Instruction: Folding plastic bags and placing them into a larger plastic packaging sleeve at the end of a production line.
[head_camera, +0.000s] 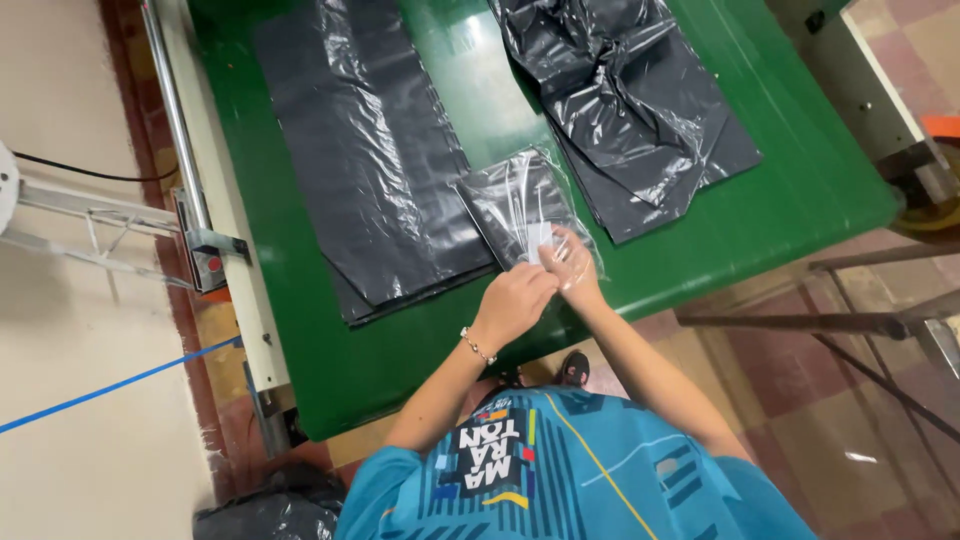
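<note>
A clear plastic packet (512, 200) with a folded black bag inside lies near the front edge of the green table (780, 190). Both my hands meet at the packet's near end. My left hand (512, 300), with a bracelet on its wrist, pinches the packet's edge. My right hand (570, 262) is partly under the clear film and grips the same end. A small white patch shows through the film between my fingers.
A flat stack of black plastic bags (360, 150) lies left of the packet, and crumpled black bags (630, 100) lie to its right. A white rail with a metal rod (215, 200) runs along the table's left side. A metal frame (860, 320) stands at right, and a black bag (265, 510) sits on the floor.
</note>
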